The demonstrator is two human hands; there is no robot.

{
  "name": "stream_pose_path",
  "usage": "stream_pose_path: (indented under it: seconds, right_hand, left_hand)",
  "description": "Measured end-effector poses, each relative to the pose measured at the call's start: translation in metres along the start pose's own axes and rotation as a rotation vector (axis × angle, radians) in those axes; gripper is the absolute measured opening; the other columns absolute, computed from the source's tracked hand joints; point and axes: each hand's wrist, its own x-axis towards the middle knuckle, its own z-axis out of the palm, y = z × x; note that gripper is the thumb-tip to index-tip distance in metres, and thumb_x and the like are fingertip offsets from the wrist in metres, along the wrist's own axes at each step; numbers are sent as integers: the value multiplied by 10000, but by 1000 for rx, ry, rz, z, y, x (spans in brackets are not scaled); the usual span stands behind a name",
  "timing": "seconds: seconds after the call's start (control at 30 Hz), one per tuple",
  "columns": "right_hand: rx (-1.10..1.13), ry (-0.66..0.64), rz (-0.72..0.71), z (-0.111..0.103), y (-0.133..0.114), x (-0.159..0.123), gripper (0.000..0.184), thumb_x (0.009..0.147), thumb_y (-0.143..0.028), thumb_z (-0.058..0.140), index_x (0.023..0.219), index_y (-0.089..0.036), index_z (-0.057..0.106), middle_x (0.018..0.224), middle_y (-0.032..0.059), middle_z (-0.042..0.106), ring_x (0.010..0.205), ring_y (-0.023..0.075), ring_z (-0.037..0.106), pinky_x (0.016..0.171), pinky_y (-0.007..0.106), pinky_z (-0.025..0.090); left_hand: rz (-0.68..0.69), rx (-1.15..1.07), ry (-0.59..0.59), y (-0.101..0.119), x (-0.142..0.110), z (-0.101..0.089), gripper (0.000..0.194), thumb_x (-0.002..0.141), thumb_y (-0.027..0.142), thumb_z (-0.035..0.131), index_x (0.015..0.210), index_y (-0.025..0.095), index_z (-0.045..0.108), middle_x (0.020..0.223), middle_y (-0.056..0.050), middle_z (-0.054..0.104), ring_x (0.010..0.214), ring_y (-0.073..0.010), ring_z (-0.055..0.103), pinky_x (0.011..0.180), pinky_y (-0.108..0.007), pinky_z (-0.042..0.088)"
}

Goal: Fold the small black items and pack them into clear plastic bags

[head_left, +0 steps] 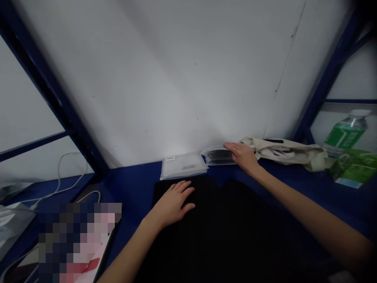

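My left hand [176, 202] lies palm down on a spread of black cloth [224, 236], its fingers stretched out and slightly apart. Just beyond it, against the wall, is a flat stack of clear plastic bags [184, 166] with a small white label on top. My right hand [243, 157] reaches to a second group of clear plastic bags [216, 155] to the right. Its fingers stretch over their right part and hide it; a dark gap shows between the layers. I see no bag pinched in either hand.
A cream fabric bundle [288, 151] lies right of my right hand. Farther right are a bottle with a green label [347, 131] and a green packet [356, 167]. At left are white cables [59, 177] and a partly blurred-out flat object [91, 263]. Blue posts [59, 98] flank the wall.
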Motion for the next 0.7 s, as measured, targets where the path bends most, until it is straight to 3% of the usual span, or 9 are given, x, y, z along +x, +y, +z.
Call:
stream_pose_path:
  seconds: [0.07, 0.2, 0.37, 0.5, 0.7]
  right_hand:
    - [-12, -100, -9, 15, 8, -11, 445, 755, -5, 385, 1130, -149, 578, 1110, 87, 631, 1010, 229, 582, 836, 383, 476]
    - [-4, -173, 4, 32, 15, -20, 464, 730, -1, 395, 1146, -128, 559, 1143, 128, 605, 992, 244, 591, 791, 380, 500]
    - [34, -234, 6, 23, 11, -21, 410, 751, -78, 460, 1148, -137, 541, 1139, 135, 598, 1012, 249, 575, 853, 396, 471]
    - [246, -322, -20, -10, -8, -33, 307, 803, -173, 466, 1100, -196, 540, 1216, 95, 542, 1110, 230, 508, 933, 418, 416]
    - [479, -472, -95, -96, -48, -61, 182, 836, -259, 461, 981, -266, 570, 1239, 47, 516, 1115, 223, 495, 914, 429, 434]
  left_hand:
    - [-75, -53, -48, -3, -1, 6, 478, 842, 428, 468, 1277, 236, 423, 1382, -76, 380, 1276, -258, 323, 1023, -470, 292]
    - [-145, -96, -74, -5, -3, 11, 495, 843, 463, 445, 1290, 255, 405, 1409, -73, 334, 1301, -275, 269, 1028, -537, 232]
    - [-168, -116, -109, -4, -4, 8, 501, 853, 454, 423, 1309, 250, 381, 1427, -75, 294, 1312, -279, 237, 1023, -557, 218]
    - [-191, -105, -127, -3, -5, 7, 508, 853, 441, 423, 1315, 234, 374, 1430, -84, 284, 1316, -279, 225, 1018, -552, 232]
    - [-248, -114, -153, 0, -7, 3, 512, 847, 429, 439, 1312, 222, 379, 1433, -102, 268, 1319, -290, 208, 1009, -550, 244]
